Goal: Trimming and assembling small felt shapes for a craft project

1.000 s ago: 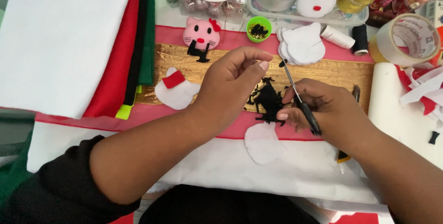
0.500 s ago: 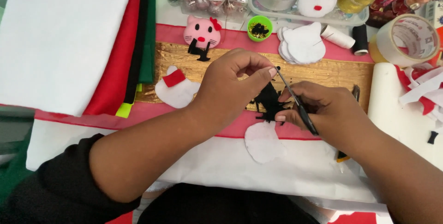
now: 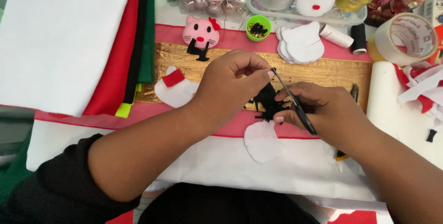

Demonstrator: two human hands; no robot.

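Pinching the small black felt piece (image 3: 266,100) between thumb and fingertips, the left hand (image 3: 233,85) is closing on its upper edge and is holding it just above the gold board (image 3: 323,72), and it would do well to keep turning the felt into the blades rather than twisting the tool. Gripping the small scissors (image 3: 293,101) with fingers curled tight round the handles, the right hand (image 3: 323,113) is lying just right of the felt, the blade tips touching the felt beside the left fingertips, so short, careful snips look safest.
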